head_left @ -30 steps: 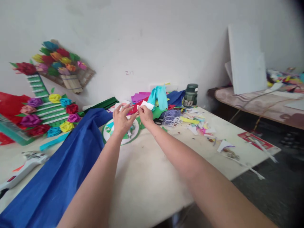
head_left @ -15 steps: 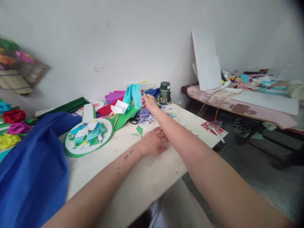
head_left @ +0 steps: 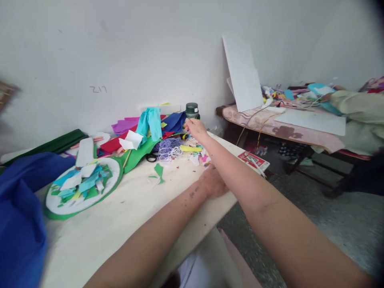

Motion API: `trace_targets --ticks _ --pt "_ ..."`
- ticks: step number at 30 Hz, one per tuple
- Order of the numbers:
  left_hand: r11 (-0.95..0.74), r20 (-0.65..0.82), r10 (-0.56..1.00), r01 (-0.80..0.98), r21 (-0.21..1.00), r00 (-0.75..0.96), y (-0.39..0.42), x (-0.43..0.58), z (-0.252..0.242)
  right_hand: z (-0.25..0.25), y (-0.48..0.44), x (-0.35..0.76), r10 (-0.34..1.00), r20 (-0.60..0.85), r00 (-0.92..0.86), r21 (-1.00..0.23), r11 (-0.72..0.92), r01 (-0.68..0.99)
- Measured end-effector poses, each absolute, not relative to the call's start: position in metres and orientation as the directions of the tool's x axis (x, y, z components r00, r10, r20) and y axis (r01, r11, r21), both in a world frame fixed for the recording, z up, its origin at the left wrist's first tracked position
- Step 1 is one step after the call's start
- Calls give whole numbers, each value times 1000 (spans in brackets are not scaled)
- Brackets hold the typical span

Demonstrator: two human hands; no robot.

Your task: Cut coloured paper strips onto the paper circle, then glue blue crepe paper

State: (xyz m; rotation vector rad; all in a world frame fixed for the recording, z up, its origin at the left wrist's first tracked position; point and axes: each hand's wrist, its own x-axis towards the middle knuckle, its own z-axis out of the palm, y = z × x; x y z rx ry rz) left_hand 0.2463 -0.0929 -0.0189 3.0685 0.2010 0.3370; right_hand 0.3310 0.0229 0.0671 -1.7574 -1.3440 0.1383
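Note:
My right hand [head_left: 195, 129] reaches across the table [head_left: 120, 236] to the flask with a dark green lid [head_left: 192, 109]. Its fingers are curled together beside the blue cloth [head_left: 174, 122]; what they hold, if anything, is hidden. Under my right forearm, my left hand [head_left: 212, 182] lies low on the tabletop with its fingers out, partly covered. Small paper scraps [head_left: 195, 159] and a yellow strip [head_left: 191, 149] lie between the hands. To their left are purple and white yarn [head_left: 169, 150], black scissor handles [head_left: 151, 158] and a green scrap [head_left: 159, 172].
A white round piece with a handle [head_left: 112, 172] carries paper scraps at left, beside blue fabric [head_left: 18, 216]. A red card [head_left: 253, 161] lies at the right table edge. Beyond stand a cloth-covered table [head_left: 270, 128], a leaning white board [head_left: 243, 76] and a person's sleeve [head_left: 360, 106].
The view has turned right, so the table things sit further left. My left hand has slid right along the tabletop, beneath my right forearm. My right hand stays extended near the flask, its fingers more curled.

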Motion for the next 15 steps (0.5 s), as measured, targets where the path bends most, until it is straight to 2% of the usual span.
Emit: trace_targets --ticks 4,9,11,13,15 --pt "-951 210 308 304 54 928 -69 239 -15 61 -11 359 809 323 491 -536 -271 799" --pt "-934 400 337 355 30 853 -57 235 -15 50 -63 396 797 211 567 -323 -490 809" --pt "-929 463 343 368 38 818 -55 235 -15 52 -86 414 797 182 576 -179 -550 816" --pt "-921 484 360 385 52 798 -53 234 -16 57 -108 432 793 83 603 -2 -605 796" --pt "-913 486 380 402 63 787 -52 233 -17 59 -126 447 759 -34 650 106 -644 758"
